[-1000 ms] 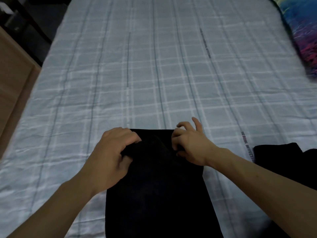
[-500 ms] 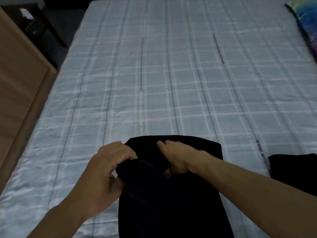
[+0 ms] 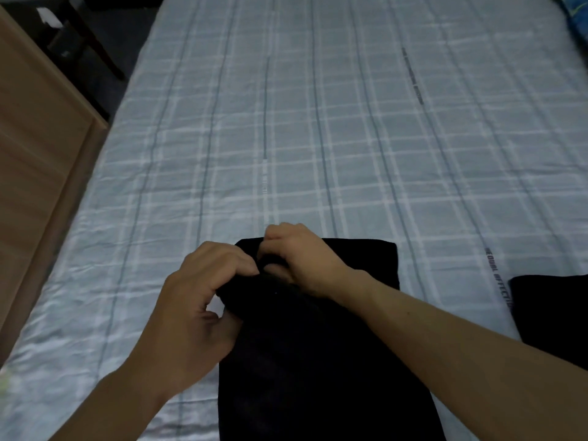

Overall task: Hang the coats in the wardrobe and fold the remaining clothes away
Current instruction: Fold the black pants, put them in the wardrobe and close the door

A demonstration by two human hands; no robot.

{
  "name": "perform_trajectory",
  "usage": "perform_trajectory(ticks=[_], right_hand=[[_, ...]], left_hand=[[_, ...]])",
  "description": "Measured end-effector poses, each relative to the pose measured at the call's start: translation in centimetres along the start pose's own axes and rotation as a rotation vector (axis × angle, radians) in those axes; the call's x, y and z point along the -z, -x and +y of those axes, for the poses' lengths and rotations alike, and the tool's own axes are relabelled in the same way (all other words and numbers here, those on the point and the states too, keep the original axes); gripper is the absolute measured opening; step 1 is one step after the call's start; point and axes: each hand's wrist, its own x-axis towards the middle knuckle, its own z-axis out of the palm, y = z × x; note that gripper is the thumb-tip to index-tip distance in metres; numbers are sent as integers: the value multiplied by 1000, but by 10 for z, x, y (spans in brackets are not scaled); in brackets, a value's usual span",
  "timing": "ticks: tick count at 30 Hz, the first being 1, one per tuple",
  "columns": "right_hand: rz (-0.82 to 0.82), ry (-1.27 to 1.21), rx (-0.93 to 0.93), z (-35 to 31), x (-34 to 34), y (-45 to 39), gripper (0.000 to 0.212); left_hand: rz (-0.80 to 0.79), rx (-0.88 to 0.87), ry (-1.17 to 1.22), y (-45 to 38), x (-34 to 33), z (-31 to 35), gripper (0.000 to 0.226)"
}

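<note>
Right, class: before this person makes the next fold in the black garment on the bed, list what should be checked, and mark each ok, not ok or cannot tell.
1. Left hand grips the black garment: ok.
2. Right hand grips its far edge: ok.
3. Garment lies flat on the checked bedsheet: not ok, bunched between the hands.
4. Bare sheet beyond the garment: ok.
5. Second dark garment lies apart on the right: ok.
6. Type of garment: cannot tell.
</note>
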Motion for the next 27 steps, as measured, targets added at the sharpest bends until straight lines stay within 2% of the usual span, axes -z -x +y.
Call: perform_trajectory(ticks=[2,4,6,8,13,15,17,20,22,27], right_hand=[[27,130,-12,-1,-9,-5,17],[132,123,-141,0,-8,5,21],[176,2,-322,4,-1,26,31],[126,-123,-396,6,6,52,38],[15,-861,-482,-4,29,92,49],[-18,-1079,-510,-2,38,99,54],[-3,-1162,-439,-2,45,108,58],[136,-1065,-382,-5,47,119,37],[275,-1015,-440,-3,46,126,32],[402,-1035,-480,2,46,138,29]], left_hand=[[-23,-2,-35,-4,0,2,15],[-54,-11,-73,-7,-2,2,12],[-61,-5,-85,-7,-4,1,9],[-60,6,-90,-8,-8,1,6],[-92,49,-146,-13,-27,6,33],[-96,53,-150,-16,-35,8,41],[-82,61,-143,-22,-44,12,47],[-107,-21,-177,-37,-58,17,38],[-228,-59,-214,-48,-62,17,28],[-739,195,-264,-82,-45,4,36]])
